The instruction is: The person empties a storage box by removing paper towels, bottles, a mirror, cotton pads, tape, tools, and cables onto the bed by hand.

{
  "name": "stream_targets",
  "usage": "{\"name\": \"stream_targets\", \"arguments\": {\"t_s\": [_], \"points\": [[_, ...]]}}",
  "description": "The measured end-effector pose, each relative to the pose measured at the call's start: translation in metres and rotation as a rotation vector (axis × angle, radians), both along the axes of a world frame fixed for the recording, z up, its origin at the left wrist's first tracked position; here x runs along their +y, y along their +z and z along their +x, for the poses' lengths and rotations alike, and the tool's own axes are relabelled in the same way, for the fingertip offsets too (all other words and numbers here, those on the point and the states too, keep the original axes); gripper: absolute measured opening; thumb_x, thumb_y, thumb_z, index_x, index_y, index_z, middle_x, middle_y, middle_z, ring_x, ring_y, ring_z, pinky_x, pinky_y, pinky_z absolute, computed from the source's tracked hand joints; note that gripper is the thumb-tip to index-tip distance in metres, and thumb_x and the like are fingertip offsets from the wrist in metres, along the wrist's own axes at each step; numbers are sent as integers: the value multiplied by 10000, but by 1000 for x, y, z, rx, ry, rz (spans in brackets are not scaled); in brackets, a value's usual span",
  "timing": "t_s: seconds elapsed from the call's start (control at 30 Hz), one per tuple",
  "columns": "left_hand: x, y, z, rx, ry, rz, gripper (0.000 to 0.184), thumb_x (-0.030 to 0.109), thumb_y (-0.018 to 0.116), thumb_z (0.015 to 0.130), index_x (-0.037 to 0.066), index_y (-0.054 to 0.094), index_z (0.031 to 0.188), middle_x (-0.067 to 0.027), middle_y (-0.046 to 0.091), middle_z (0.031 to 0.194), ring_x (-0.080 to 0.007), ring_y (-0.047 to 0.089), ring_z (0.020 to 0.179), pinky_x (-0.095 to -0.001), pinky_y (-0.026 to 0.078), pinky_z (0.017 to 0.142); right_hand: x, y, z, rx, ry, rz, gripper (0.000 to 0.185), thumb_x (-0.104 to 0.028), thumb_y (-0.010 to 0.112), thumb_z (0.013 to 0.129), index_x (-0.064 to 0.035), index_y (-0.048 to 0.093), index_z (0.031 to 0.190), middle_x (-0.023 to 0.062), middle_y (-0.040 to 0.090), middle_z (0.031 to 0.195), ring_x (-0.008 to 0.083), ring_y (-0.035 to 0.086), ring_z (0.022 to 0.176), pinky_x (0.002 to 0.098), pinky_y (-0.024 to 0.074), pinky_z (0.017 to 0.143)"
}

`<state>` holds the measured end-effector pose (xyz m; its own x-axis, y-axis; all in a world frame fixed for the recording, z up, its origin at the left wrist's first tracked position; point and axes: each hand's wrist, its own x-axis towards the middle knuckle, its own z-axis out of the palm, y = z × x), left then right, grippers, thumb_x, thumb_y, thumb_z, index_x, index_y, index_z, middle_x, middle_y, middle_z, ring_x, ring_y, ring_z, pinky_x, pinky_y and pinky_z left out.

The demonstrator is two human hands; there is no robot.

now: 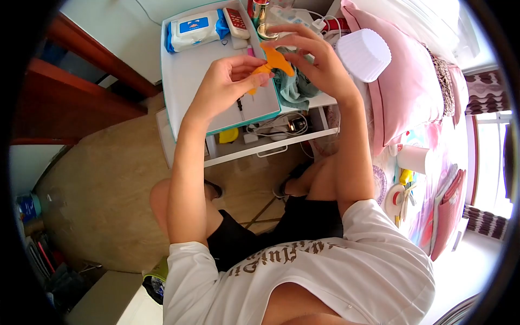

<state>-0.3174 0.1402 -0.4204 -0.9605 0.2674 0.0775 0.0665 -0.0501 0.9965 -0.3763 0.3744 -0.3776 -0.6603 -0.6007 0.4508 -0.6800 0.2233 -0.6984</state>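
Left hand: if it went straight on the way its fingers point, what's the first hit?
Past the orange piece it holds, the left hand would probably meet the right hand first; depth is unclear in this one view.

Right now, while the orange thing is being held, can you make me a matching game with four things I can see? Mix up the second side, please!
Things:
1. orange piece
2. wipes pack
3. yellow thing
4. lampshade-like thing

Place or look:
A. inside the pulled-out drawer
B. white, with ridges down its side
C. pinched in the left hand
D. in the shallow box

Right pairs: 1-C, 2-D, 3-A, 4-B.
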Motion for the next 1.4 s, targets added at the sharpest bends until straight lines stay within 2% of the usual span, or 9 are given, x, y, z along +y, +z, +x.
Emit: {"name": "stream_targets", "arguments": {"t_s": [0.27, 0.47, 0.63, 0.77, 0.87, 0.97, 1.17, 1.27, 1.4], "points": [[1, -2, 2, 11, -37, -26, 333, 157, 792, 959, -31, 698, 1218, -88, 782, 1064, -129, 742, 958, -258, 574, 820, 6, 0, 3, 13, 45, 148, 347, -19, 739, 921, -94, 752, 1260, 6, 767, 1069, 151, 672, 980, 271, 500, 795], [0, -2, 2, 56, 18, -84, 311, 169, 795, 960, -40, 698, 1169, -84, 776, 1035, -128, 738, 947, -261, 577, 819, -14, 2, 17, -427, -208, 188, 345, -111, 764, 946, -103, 729, 1290, -3, 724, 986, 121, 659, 969, 256, 475, 785], [0, -8, 1, 18, -41, -69, 315, 181, 797, 959, -33, 702, 1171, -85, 778, 1029, -126, 734, 925, -272, 581, 816, 3, -5, -4, 78, 206, -40, 213, -126, 682, 1019, -12, 726, 1193, 84, 696, 1122, 157, 685, 1074, 298, 529, 930], [2, -5, 2, -5, -58, -3, 322, 176, 810, 947, -31, 705, 1171, -89, 782, 1032, -127, 730, 910, -277, 581, 797, -4, -4, 9, -218, 31, -295, 230, -115, 707, 999, 22, 715, 1184, 72, 721, 1114, 168, 694, 1065, 314, 536, 965], [3, 2, 4, 35, 47, -142, 316, 152, 827, 927, -31, 711, 1157, -87, 782, 1039, -139, 736, 925, -277, 584, 798, -5, 5, 15, -329, -288, 180, 225, -105, 733, 978, 21, 716, 1163, 63, 738, 1112, 152, 694, 1047, 317, 541, 958], [0, -8, 2, 165, 113, -232, 319, 133, 849, 901, -28, 717, 1144, -85, 782, 1037, -135, 736, 932, -274, 584, 799, -2, -3, 11, -520, -150, 149, 212, -87, 743, 961, 15, 718, 1145, 61, 746, 1102, 140, 696, 1030, 316, 551, 930], [-2, -4, 3, 15, 23, -152, 341, 113, 833, 917, -18, 699, 1201, -99, 765, 1123, -131, 711, 1036, -273, 567, 916, -3, -21, -8, 45, 119, -61, 253, -57, 744, 940, 2, 720, 1185, 66, 743, 1088, 140, 692, 1005, 291, 558, 889], [-2, -4, 3, 55, 31, -153, 352, 109, 836, 912, -19, 700, 1210, -101, 763, 1133, -136, 713, 1045, -278, 567, 924, -13, -11, 8, -331, -120, -331, 239, -41, 739, 934, -11, 724, 1171, 46, 738, 1075, 135, 682, 1025, 290, 552, 880], [-3, -9, 2, 115, 81, -208, 354, 109, 840, 908, -23, 699, 1205, -102, 763, 1136, -141, 715, 1047, -279, 566, 927, -5, -1, 14, -466, -134, 110, 219, -40, 682, 963, -29, 720, 1179, 28, 718, 1112, 115, 652, 1048, 280, 542, 846]]}}
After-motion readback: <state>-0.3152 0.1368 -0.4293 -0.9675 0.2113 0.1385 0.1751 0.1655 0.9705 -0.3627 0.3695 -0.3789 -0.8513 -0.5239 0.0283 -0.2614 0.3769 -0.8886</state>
